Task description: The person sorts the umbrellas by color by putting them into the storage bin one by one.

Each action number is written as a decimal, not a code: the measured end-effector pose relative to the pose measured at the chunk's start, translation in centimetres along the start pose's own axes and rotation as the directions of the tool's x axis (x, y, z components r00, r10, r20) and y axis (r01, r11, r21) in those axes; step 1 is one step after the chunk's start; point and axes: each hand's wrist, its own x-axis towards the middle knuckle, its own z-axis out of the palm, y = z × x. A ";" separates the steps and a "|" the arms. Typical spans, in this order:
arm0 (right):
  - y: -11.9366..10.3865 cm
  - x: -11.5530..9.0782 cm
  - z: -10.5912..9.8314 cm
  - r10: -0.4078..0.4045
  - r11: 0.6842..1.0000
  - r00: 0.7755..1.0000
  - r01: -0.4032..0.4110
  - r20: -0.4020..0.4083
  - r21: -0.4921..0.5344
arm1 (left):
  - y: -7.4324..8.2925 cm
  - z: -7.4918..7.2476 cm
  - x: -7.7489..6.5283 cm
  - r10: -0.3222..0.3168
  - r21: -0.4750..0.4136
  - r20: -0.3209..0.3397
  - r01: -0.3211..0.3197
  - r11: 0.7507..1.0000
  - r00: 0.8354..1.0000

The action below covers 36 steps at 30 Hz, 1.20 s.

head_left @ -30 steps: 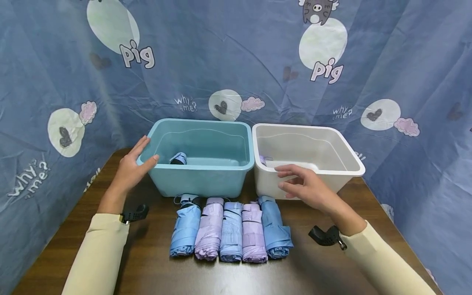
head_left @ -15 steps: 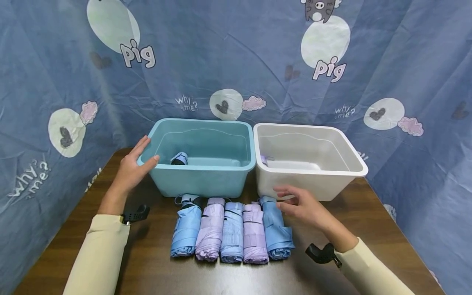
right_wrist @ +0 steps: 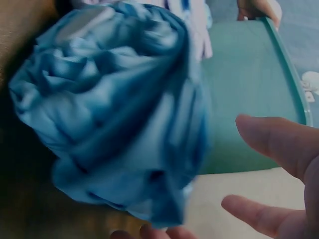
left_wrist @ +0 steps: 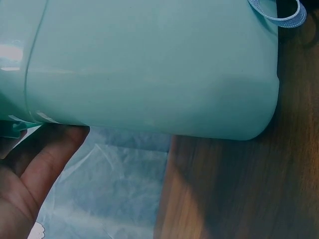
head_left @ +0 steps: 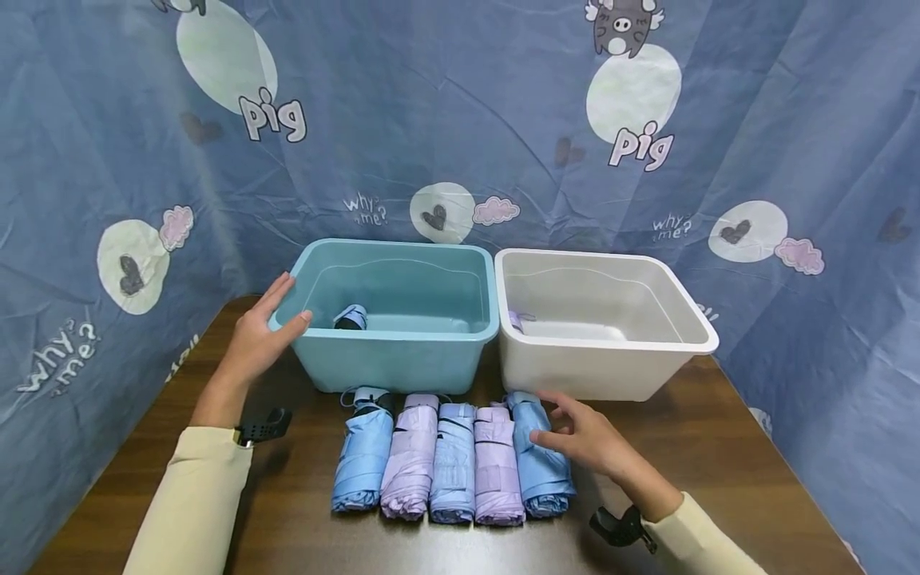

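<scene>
1. Here, on a dark brown wood-grain table (head_left: 460,555), five rolled fabric bundles, apparently compact folded umbrellas, lie side by side, alternating blue and lilac.

2. The one at the right end, a medium-blue crumpled-cloth umbrella (head_left: 537,473), lies below the person's right hand (head_left: 592,441), its narrow end towards the bins and its gathered, ruffled end towards the viewer.

3. The right hand's fingers are spread, with the thumb held away from the others, over the upper half of that umbrella. Whether any fingertip touches it, I cannot tell; nothing is pinched.

4. The left hand (head_left: 255,339) rests at the near left corner of a teal, rounded rectangular plastic bin (head_left: 388,363), thumb apart from the straightened fingers.

5. Just beside it stands a white plastic bin (head_left: 575,371) of similar shape. Inside the teal bin shows a light-blue and black umbrella end (head_left: 350,317); inside the white one, a bit of lilac fabric (head_left: 516,321).

6. As a judgement, the medium-blue umbrella should be light, soft outside and firmer at the core, slightly slick and hard to damage. Its loose folds could slip or unwrap, so the best hold seems to be around the middle, thumb on one side and fingers on the other, pressing through to the core.
</scene>
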 end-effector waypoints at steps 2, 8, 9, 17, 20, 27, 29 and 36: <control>0.3 -0.2 0.6 0.005 1.000 1.000 -0.006 -0.006 -0.013 | 0.0 0.1 -0.2 -0.004 0.009 0.004 0.004 1.000 1.000; 0.7 -0.7 2.2 0.022 0.999 1.000 -0.023 -0.004 -0.043 | -0.1 0.1 -0.8 -0.004 0.022 0.018 0.004 1.000 1.000; 0.8 -0.8 2.3 0.028 0.998 1.000 -0.028 -0.003 -0.048 | -0.2 0.1 -0.9 -0.005 0.025 0.019 0.004 1.000 1.000; 1.0 -0.7 2.9 0.046 0.996 0.999 -0.046 -0.001 -0.080 | -0.5 0.2 -1.3 -0.001 0.023 0.012 0.001 1.000 1.000; 0.9 -0.5 2.9 0.033 0.995 0.999 -0.032 0.007 -0.092 | -0.5 0.1 -1.2 -0.007 0.017 0.006 0.007 1.000 1.000; 0.6 0.1 2.8 -0.009 0.991 1.000 0.011 0.016 -0.134 | -0.2 0.0 -0.7 0.004 0.004 -0.006 -0.004 1.000 1.000; 0.6 0.3 2.8 -0.011 0.990 1.000 0.015 0.025 -0.141 | -0.1 -0.1 -0.7 0.001 0.008 -0.008 -0.001 1.000 1.000; 0.6 0.6 2.4 -0.020 0.988 1.000 0.022 0.015 -0.155 | 0.1 0.1 -0.2 -0.005 -0.010 -0.003 0.005 1.000 1.000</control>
